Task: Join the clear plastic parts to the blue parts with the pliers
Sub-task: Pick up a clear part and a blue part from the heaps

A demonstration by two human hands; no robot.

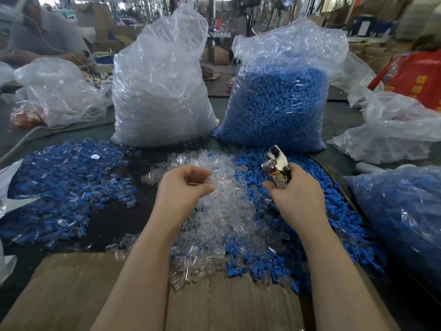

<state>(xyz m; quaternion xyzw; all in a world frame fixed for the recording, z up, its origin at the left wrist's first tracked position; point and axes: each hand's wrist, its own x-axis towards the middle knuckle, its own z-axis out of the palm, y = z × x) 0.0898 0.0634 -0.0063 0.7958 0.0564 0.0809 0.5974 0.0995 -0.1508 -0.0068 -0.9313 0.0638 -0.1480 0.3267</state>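
Head view showed two bare hands over a worktable (119,218) heaped with small plastic parts. One right hand (297,197) had its fingers curled round the handles of one pair of pliers (276,163), whose shiny metal head pointed up and away, above the blue heap. One left hand (183,187) hovered over the clear heap with fingers bent inward and thumb near the fingertips; something clear seemed to sit between them, but whether it was really pinched could not be told.

Three loose heaps lay on the table: one pile of clear parts (222,211) in the middle under the left hand, one pile of blue parts (338,225) to its right under the right hand, and one pile of joined blue-and-clear pieces (62,187) well to the left. Two tall plastic sacks stood side by side behind the heaps: one sack of clear parts (160,96) on the left, one sack of blue parts (279,101) on the right. One more bag holding blue pieces (403,216) lay at the right edge. One sheet of cardboard (71,295) lay along the near edge, under both forearms
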